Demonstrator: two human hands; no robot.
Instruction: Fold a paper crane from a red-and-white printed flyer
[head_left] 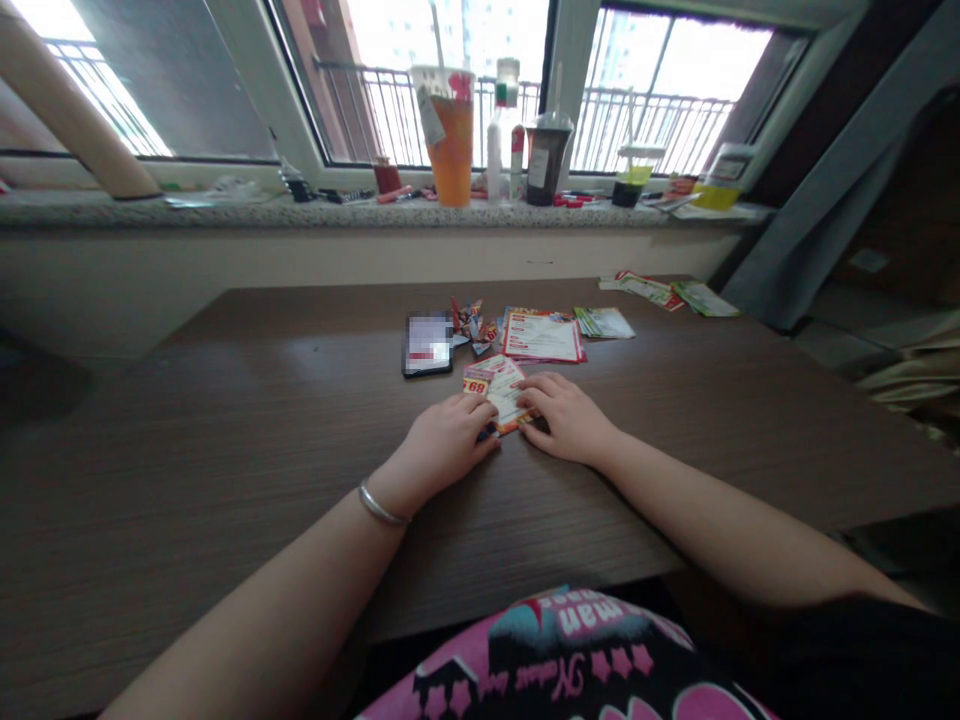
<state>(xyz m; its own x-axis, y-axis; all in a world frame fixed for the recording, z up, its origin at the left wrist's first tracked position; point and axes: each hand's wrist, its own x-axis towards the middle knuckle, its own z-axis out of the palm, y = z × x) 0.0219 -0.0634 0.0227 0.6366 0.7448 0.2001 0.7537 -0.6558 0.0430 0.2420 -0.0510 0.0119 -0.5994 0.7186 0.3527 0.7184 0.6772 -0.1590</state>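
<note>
A printed card [504, 388] with a red and yellow "68" label and lines of text lies at a slant on the brown table. My left hand [450, 430] grips its left edge, fingers curled over the top and thumb at the near side. On the opposite edge, my right hand [568, 418] has its fingertips on the printed face and its thumb at the near corner. The palms cover parts of both edges. Just beyond lies a stack of red-bordered printed sheets [544, 337], beside some crumpled colourful wrappers [472, 322].
A phone [427, 343] lies left of the wrappers. Green-and-white packets [604, 322] and more packets [705, 298] are toward the back right. The windowsill [300, 212] holds a tall orange drink [451, 140], a dark cup [546, 160] and bottles.
</note>
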